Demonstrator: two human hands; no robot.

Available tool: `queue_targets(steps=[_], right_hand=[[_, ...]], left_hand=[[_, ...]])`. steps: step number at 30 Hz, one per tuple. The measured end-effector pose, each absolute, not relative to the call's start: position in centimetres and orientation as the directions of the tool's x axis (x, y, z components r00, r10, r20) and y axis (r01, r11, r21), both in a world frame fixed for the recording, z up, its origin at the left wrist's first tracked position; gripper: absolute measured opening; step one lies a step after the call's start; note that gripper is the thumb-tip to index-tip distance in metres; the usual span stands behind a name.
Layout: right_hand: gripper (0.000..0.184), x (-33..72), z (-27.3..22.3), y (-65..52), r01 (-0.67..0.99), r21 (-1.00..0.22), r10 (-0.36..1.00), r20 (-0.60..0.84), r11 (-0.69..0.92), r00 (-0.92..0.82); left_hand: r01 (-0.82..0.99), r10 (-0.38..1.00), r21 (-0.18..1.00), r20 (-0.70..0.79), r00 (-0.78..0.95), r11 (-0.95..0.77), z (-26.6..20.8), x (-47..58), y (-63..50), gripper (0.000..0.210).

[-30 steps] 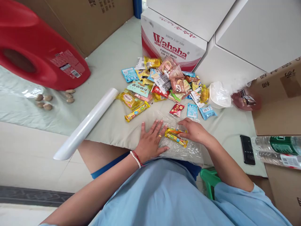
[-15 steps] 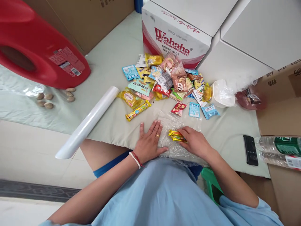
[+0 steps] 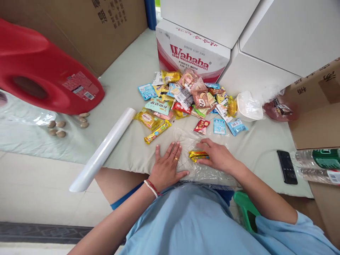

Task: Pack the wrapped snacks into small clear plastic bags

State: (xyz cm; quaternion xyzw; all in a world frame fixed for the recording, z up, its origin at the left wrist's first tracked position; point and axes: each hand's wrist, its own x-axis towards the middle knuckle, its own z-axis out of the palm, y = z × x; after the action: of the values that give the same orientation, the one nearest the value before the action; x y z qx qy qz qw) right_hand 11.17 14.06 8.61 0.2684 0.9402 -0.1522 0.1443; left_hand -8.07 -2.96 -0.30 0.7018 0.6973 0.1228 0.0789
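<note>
My left hand [image 3: 166, 165] lies flat with its fingers stretched, pressing the left side of a thin sheet of clear plastic film [image 3: 183, 140] onto the cloth. On that film rest yellow-wrapped snack sticks [image 3: 197, 156], side by side. Around their right end is my right hand [image 3: 217, 156], its fingers lifted and apart from the thumb, which is close by the wrappers. Part of the sticks is hidden under this hand. Beyond both hands spreads a heap of small packaged snacks [image 3: 183, 97]. One more yellow snack stick [image 3: 157, 131] lies at the heap's near left.
A roll of plastic film [image 3: 103, 148] lies at the left, overhanging the table edge. Behind it stands a red jug [image 3: 53, 71]. A Wahaha carton [image 3: 192, 53] backs the heap. At the right are a white tub [image 3: 248, 106], a phone [image 3: 287, 167] and plastic bottles [image 3: 318, 158].
My right hand's fingers have loosened and lifted from the snack sticks, which stay on the film. My left hand remains flat. The camera view has shifted slightly.
</note>
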Motion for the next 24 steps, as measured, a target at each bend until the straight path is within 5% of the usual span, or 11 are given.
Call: queue_targets(steps=[5,10,15,20,24], right_hand=[[0.025,3.5,10.1,13.5,0.356,-0.142,0.319,-0.229,0.924,-0.920],[0.030,-5.5,7.8,12.0,0.140,-0.093,0.129,-0.118,0.986,-0.985],[0.031,-8.5,7.8,12.3,0.128,-0.020,0.123,-0.168,0.992,-0.978],[0.033,-1.2,12.5,13.7,0.220,-0.207,0.220,-0.022,0.953,-0.975],[0.038,7.9,13.3,15.3,0.280,-0.368,0.252,-0.122,0.887,-0.960]], left_hand=[[0.953,0.998,0.303,0.058,0.014,-0.031,-0.5,-8.0,-2.9,0.097],[0.948,0.999,0.319,0.037,-0.002,-0.010,-0.4,-8.2,-3.0,0.086],[0.957,0.998,0.290,0.066,-0.004,-0.015,-0.2,-8.2,-2.9,0.089],[0.948,0.998,0.319,0.066,-0.019,-0.003,-0.1,-8.1,-2.8,0.091],[0.940,0.997,0.341,0.079,-0.007,-0.021,-0.1,-8.1,-2.9,0.090]])
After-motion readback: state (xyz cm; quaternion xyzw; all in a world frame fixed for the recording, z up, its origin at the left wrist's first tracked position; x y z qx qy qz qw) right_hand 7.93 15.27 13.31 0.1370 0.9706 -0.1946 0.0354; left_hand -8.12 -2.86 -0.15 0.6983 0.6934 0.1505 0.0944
